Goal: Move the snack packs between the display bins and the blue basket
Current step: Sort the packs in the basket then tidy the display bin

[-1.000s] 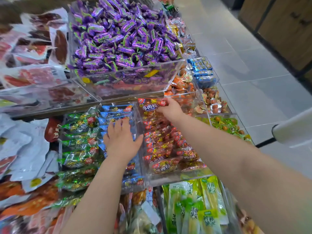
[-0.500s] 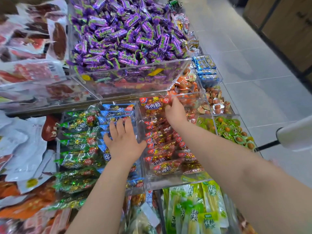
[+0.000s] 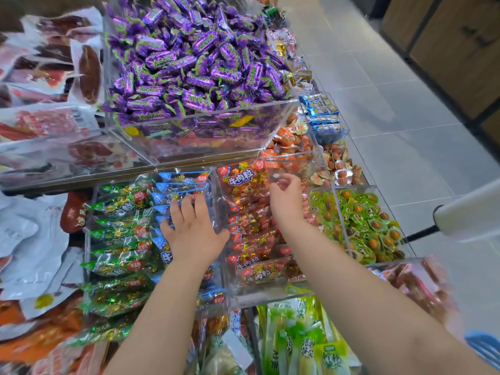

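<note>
Ur left hand lies spread on the blue packs, right hand curls over the red packs, can't tell if pinching; next, lift one out imo.

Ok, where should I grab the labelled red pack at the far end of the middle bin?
Probably pinch its right edge, coming from above-right. The red pack lies label-up atop the others, that edge exposed, and the right hand is just beside it.
</note>
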`<state>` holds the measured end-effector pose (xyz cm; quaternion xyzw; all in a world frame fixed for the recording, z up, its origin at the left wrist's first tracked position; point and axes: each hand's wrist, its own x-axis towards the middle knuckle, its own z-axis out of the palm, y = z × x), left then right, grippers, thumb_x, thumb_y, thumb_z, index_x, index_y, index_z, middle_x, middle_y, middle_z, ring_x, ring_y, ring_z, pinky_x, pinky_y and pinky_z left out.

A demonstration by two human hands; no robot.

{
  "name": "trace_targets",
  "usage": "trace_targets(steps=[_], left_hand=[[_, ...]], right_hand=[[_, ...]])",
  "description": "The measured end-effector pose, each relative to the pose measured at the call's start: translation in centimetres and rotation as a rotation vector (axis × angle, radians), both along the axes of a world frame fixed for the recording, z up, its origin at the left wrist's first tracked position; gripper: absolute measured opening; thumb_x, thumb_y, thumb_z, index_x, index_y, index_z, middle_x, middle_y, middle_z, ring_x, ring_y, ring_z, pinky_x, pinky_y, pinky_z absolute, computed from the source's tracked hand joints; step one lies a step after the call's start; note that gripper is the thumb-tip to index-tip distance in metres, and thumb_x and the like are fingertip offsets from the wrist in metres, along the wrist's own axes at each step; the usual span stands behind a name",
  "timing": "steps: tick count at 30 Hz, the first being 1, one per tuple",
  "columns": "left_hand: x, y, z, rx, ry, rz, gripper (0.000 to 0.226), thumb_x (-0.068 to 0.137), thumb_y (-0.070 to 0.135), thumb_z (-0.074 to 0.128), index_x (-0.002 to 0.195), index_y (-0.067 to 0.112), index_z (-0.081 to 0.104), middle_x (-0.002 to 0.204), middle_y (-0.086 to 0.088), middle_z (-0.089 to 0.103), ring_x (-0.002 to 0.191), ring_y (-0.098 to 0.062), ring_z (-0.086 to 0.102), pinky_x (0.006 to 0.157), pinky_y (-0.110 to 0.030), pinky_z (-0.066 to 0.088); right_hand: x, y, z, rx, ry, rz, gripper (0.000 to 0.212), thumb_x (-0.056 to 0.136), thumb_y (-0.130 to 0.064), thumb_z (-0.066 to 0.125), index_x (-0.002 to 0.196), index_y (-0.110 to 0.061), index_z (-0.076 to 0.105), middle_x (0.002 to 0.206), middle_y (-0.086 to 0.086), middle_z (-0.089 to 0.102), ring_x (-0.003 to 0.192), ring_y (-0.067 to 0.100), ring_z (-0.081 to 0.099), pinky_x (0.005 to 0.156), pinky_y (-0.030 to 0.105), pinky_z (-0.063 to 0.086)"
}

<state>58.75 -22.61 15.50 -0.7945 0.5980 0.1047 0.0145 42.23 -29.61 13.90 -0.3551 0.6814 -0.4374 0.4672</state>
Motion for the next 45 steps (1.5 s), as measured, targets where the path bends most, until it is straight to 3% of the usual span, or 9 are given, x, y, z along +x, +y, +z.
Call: trace_targets(steps=[3,7,12,18,28,35,38,43,45], left_hand=[[0.1,0.1,0.6,0.006,0.034,-0.004,0.089,0.083,0.057,0.057,0.150,0.020,0.009,0.158,-0.004,0.007,0.147,-0.031,-0.003,0.114,-0.056,0.011],[-0.4,0.8,2.6,-0.139,0.213,-0.007,0.074,0.085,0.039,0.064,0.147,0.017,0.030,0.155,-0.010,0.025,0.145,-0.032,0.011,0.115,-0.053,0.018],[-4.9,5.2,4.5,-0.342,0.617,-0.190,0.033,0.088,0.021,0.062,0.121,0.022,0.060,0.111,0.002,0.065,0.102,-0.018,0.059,0.090,-0.034,0.049],[-11.3,12.1,2.0,-0.016,0.838,-0.439,0.009,0.090,0.018,0.060,0.093,0.025,0.064,0.072,0.015,0.056,0.067,-0.003,0.051,0.060,-0.021,0.039],[-13.6,25.3,-9.1,0.726,0.457,-0.605,0.019,0.093,0.019,0.052,0.106,0.014,0.064,0.110,-0.012,0.066,0.105,-0.027,0.061,0.085,-0.029,0.046],[-13.5,31.2,-14.2,0.973,0.238,-0.689,0.028,0.092,0.003,0.046,0.066,0.013,0.050,0.065,-0.011,0.049,0.062,-0.017,0.044,0.050,-0.024,0.028],[-16.0,32.2,-14.7,1.011,0.151,-0.684,0.029,0.095,0.008,0.046,0.068,0.020,0.049,0.069,-0.001,0.053,0.072,-0.018,0.054,0.056,-0.017,0.039],[-22.0,33.5,-14.9,0.976,0.114,-0.780,0.034,0.095,-0.001,0.038,0.064,0.011,0.042,0.053,-0.004,0.040,0.029,-0.007,0.036,0.042,-0.016,0.025],[-25.0,34.3,-14.8,0.971,0.127,-0.756,0.032,0.095,0.000,0.040,0.066,0.010,0.047,0.058,-0.007,0.047,0.038,-0.012,0.045,0.048,-0.020,0.033]], right_hand=[[-1.3,2.8,0.5,0.009,-0.048,0.051,0.010,0.091,-0.020,0.052,0.096,-0.027,0.057,0.089,-0.007,0.062,0.054,-0.005,0.057,0.048,0.015,0.044],[-3.8,7.0,1.5,0.003,-0.065,0.053,0.018,0.087,-0.011,0.054,0.080,-0.026,0.061,0.074,-0.007,0.064,0.067,0.016,0.055,0.067,0.034,0.048],[-8.1,13.3,2.1,-0.037,-0.083,-0.081,0.020,0.085,-0.004,0.055,0.077,-0.021,0.062,0.060,-0.013,0.065,0.056,0.005,0.061,0.056,0.020,0.050],[-12.6,24.2,-1.7,0.113,-0.123,-0.344,0.017,0.086,-0.007,0.055,0.072,-0.015,0.060,0.054,-0.005,0.058,0.056,0.012,0.055,0.052,0.020,0.043],[-14.8,52.4,-10.6,0.787,-0.257,-0.636,0.025,0.091,-0.005,0.044,0.068,-0.014,0.044,0.064,0.005,0.043,0.055,0.016,0.040,0.054,0.023,0.028],[-11.9,68.2,-11.5,0.951,-0.448,-0.961,0.021,0.092,0.001,0.042,0.075,-0.010,0.040,0.059,0.008,0.035,0.045,0.017,0.034,0.047,0.021,0.024],[-12.2,71.0,-12.1,0.915,-0.525,-1.068,0.022,0.093,0.002,0.043,0.074,-0.007,0.038,0.059,0.009,0.036,0.047,0.018,0.032,0.046,0.024,0.023],[-16.3,72.6,-12.8,0.873,-0.610,-1.047,0.019,0.094,-0.009,0.046,0.075,-0.011,0.044,0.065,0.007,0.044,0.054,0.017,0.041,0.051,0.026,0.027],[-18.7,72.9,-13.0,0.869,-0.601,-1.007,0.023,0.093,-0.007,0.045,0.072,-0.014,0.042,0.064,0.004,0.043,0.053,0.015,0.039,0.052,0.024,0.026]])
